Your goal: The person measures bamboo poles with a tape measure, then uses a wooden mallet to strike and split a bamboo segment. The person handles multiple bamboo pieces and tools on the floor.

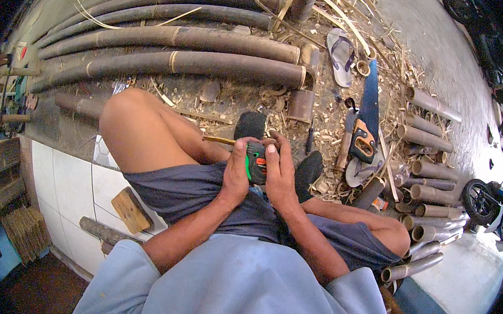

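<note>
**Two hands on a tape measure above a shaving-strewn floor**

The left hand (236, 176) and right hand (279, 180) are close together, closed on opposite sides of a black-and-green tape measure (256, 159). It lies between them, above the lap of the seated person, with both thumbs at its far end. A short yellowish strip (218, 139) projects leftward past the left hand, the nearer of the two to its free end; whether it is the tape's own blade cannot be told with certainty. The strip's long axis runs left to right, roughly parallel to the bamboo poles (241, 67), which lie well apart from the hands, beyond the knees. The right hand is nearer to the handsaw (362, 141), which lies farther out to the right, blade pointing away from the person.

The gray floor (460, 67) carries pale shavings (322, 136) and two slippers (340, 57), one on each side of the saw. Short bamboo pieces (425, 136) are laid out along the right. To the left, a wooden block (132, 209) rests on white tiles (70, 180). A motorcycle wheel (479, 202) stands at the bright right edge.
</note>
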Available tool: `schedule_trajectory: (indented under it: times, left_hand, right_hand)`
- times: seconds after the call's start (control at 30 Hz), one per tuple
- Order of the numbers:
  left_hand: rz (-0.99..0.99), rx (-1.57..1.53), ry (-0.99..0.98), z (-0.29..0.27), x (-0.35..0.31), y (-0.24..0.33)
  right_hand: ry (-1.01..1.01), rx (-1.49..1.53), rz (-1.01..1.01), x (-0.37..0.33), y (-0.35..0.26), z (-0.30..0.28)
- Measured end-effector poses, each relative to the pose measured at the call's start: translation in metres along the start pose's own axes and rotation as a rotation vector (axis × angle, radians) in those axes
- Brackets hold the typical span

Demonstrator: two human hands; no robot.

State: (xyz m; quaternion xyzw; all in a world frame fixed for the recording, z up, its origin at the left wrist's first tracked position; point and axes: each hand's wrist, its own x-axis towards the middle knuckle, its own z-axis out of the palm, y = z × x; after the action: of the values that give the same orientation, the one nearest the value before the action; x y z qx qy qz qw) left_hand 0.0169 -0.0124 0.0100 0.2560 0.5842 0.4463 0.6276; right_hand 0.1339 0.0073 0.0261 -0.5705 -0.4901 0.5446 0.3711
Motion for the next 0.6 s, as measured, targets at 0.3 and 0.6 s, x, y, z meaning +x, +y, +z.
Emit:
schedule_trajectory:
  times: [0.3, 0.6]
  left_hand:
    - [-0.347, -0.57, -0.143, -0.001, 0.005, 0.005]
    - [-0.379, -0.7, -0.326, -0.005, -0.006, 0.012]
  right_hand:
    - [-0.237, -0.553, -0.294, -0.001, -0.002, -0.03]
    - [-0.243, -0.633, -0.318, -0.007, -0.011, -0.035]
